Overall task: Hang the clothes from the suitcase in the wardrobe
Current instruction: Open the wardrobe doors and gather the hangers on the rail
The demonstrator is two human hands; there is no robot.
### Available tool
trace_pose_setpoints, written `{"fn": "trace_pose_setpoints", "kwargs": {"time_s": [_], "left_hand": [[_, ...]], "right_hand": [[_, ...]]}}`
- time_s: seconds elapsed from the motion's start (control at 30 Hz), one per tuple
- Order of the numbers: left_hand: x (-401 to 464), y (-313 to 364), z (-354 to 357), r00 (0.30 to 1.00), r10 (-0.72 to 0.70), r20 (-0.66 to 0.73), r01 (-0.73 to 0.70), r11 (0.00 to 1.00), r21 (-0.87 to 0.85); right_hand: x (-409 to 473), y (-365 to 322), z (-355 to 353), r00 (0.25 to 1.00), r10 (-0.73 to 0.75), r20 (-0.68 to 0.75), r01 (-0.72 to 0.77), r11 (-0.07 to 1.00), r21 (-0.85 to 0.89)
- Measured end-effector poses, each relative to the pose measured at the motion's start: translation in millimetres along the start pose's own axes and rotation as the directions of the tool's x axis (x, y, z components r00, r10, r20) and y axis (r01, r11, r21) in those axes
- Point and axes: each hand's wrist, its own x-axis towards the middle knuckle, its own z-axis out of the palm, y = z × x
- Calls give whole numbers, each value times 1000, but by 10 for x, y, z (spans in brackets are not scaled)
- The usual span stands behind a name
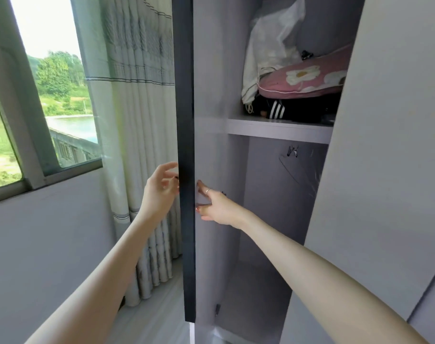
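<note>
At nine o'clock a window (50,95) looks onto trees and water, and just right of it a pale pleated curtain (137,120) hangs to the floor. The left hand (160,188) is raised beside the dark edge of the open wardrobe door (185,145), palm turned toward it, fingers (168,167) loosely spread and slightly curved; the fingertips sit at the door's edge, but whether they touch it cannot be told, and the hand holds nothing. On the other side of that edge, the right hand (217,207) reaches to the door's pale inner face, its fingers (202,188) straight and parted, their tips on or right at the panel beside the dark edge; a ring shows on one finger, and nothing is gripped. The wardrobe (385,145) stands open from twelve to three o'clock. Its upper shelf (278,129) carries a white plastic bag (268,45), a pink flowered cushion (308,80) and, under the cushion, a black garment with white stripes (277,110). Below the shelf, thin wire hangers (294,155) hang in the lower compartment at about two o'clock, blurred. No suitcase or its clothes are in view.
</note>
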Motion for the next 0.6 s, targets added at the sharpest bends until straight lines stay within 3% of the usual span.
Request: {"fn": "trace_pose_setpoints", "kwargs": {"time_s": [0.4,0.6], "left_hand": [[34,-257,-610,989,-108,100,101,993,66],[-25,-88,-498,975,108,-193,-72,980,183]], "right_hand": [[470,-318,578,994,-39,103,41,999,-11],[424,-177,414,1000,-4,8,5,999,-54]]}}
